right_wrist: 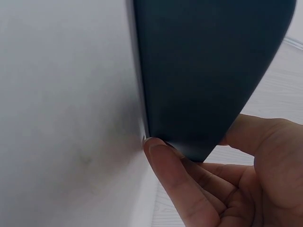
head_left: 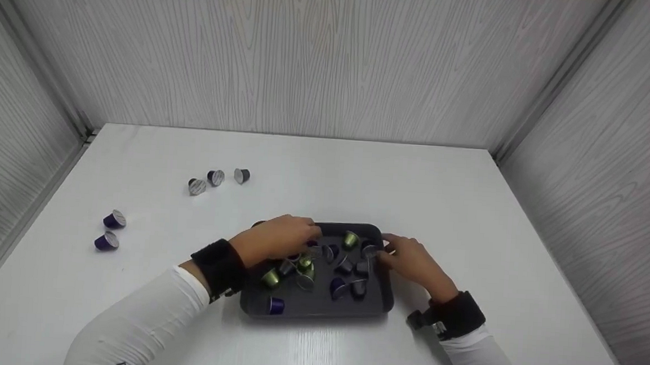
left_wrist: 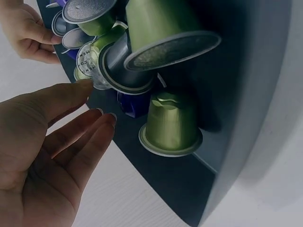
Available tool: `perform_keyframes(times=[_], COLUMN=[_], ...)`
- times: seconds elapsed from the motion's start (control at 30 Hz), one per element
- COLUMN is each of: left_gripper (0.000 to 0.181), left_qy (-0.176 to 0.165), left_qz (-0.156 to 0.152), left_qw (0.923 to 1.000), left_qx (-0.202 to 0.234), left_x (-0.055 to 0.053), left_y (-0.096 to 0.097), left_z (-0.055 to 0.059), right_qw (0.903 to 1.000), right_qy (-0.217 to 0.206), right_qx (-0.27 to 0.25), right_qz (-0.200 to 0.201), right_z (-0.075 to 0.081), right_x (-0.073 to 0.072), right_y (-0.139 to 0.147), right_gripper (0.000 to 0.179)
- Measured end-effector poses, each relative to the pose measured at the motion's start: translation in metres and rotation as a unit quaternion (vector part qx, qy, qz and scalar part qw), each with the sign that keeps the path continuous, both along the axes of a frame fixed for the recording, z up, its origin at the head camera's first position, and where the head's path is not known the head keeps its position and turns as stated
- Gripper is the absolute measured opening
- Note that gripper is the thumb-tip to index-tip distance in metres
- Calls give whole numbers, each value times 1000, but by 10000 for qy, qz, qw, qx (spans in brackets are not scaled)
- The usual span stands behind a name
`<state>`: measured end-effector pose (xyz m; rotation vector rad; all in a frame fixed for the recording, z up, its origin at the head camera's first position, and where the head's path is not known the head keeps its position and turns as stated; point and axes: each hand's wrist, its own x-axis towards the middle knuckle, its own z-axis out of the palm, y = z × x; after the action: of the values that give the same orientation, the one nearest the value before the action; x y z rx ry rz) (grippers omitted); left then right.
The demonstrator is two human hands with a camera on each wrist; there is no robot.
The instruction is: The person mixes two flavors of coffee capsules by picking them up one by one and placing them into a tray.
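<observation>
A dark rectangular tray (head_left: 317, 306) holds several coffee capsules in green, purple and dark grey, lying in mixed directions. My left hand (head_left: 279, 237) reaches over the tray's left side. In the left wrist view, its thumb and fingers stand apart with nothing between them, close to a dark grey capsule (left_wrist: 118, 68) and a green capsule (left_wrist: 170, 125). My right hand (head_left: 413, 261) grips the tray's right edge near the far corner. In the right wrist view, its thumb and fingers lie on opposite sides of the tray wall (right_wrist: 203, 71).
Three capsules (head_left: 216, 177) with pale lids lie on the white table (head_left: 414, 193) beyond the tray, to the left. Two purple capsules (head_left: 107, 241) lie farther left. Pale wood-grain panels (head_left: 299, 57) enclose the table at the back and both sides.
</observation>
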<state>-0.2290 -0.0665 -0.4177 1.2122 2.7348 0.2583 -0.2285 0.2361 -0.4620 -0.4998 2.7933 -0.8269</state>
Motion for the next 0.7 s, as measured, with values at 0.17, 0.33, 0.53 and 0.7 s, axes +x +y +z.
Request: perform_keyframes(times=[0.17, 0.33, 0.53, 0.7], left_gripper=[27, 32, 29, 30], left_qy=[71, 412, 952, 1421], left_qz=[189, 271, 454, 684], left_qw=[9996, 9985, 9937, 9867], left_qx=[198, 223, 382, 394], left_x=[-1, -3, -11, -22], left_y=[-13, -28, -48, -68], left_z=[2, 1, -7, -15], right_qw=[10000, 9999, 9999, 9999], right_qy=[-13, -99, -112, -50], right_qx=[-28, 24, -11, -25], right_qz=[13, -111, -114, -95], right_z=[0, 2, 1, -1], right_x=[-1, 0, 1, 0], right_y=[0, 0, 1, 0], right_gripper=[46, 46, 47, 47])
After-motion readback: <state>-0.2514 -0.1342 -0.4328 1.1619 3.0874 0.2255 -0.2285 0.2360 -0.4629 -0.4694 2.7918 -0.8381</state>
